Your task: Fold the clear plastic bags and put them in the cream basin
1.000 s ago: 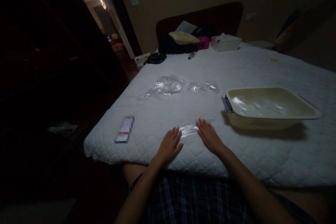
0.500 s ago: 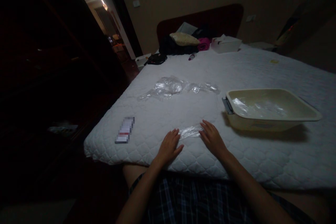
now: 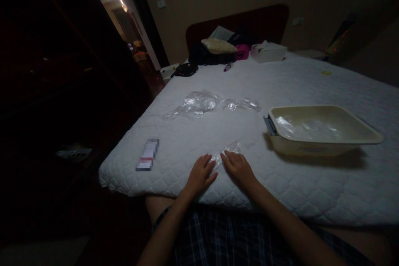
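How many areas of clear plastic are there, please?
3: a crumpled pile farther back, a small piece at the left hand and right hand, and film in the basin. Some may be hidden.

Single head-mounted view: faces forward and downward across the bed (image 3: 289, 178), near edge close, headboard (image 3: 268, 20) beyond.

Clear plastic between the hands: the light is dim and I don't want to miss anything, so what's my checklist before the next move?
1. Left hand at the clear plastic: ok.
2. Right hand over it: ok.
3. Plastic smooth: not ok, creased.
4. Firm pinch on it: cannot tell, fingers hide it.
5. Basin apart from both hands: ok.
6. Crumpled plastic farther up the bed, clear of both hands: ok.
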A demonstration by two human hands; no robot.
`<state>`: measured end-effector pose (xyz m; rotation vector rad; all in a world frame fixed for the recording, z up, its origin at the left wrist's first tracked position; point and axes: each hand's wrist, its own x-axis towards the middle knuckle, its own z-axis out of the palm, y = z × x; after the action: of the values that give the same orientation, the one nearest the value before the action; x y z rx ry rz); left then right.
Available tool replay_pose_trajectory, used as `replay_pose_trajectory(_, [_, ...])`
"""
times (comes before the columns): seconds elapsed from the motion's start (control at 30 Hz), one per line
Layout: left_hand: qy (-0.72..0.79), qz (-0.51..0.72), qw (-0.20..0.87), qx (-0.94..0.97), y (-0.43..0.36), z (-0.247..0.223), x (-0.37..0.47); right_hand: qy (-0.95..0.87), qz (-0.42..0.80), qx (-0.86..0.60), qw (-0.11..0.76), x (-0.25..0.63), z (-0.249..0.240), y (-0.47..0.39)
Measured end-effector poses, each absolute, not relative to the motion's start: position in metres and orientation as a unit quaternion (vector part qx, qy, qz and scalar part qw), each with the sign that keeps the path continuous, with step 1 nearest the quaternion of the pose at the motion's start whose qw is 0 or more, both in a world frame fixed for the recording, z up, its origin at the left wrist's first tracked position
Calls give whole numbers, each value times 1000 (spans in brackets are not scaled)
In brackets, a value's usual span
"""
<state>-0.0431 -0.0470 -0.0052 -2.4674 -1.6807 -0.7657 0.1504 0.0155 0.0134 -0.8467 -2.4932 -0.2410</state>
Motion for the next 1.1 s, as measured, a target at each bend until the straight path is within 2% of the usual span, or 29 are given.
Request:
replay_pose_trajectory(0.13, [-537,-257,22,-803,-47,-4,-43,-918,-95,-304,236,149,16,17])
replay_pose_trajectory(0.3, [-539,-295,-19,-789,-49,-3,-45,-918,-36,-309,248,155,9,23])
replay_pose_trajectory(0.53, [-527,-347,-19,-775,-49,-10,-52,-878,162,-294,342,169,-4,39])
replay_pose_trajectory(0.67, [-519,-348,37,-780,-37,-10,-49,-870,220,-255,359,175,-4,45])
replay_pose_trajectory(0.8, [-463,-327,64,-821,-20,-5,-40,-876,227,-233,356,179,-3,46])
replay_pose_trajectory(0.93, [-426,-328,12,-843,-9,-6,-30,-878,205,-246,357,180,-6,46])
replay_pose_trajectory(1.1, [-460,-347,-32,-816,-11,-10,-26,-866,187,-281,368,181,-7,40])
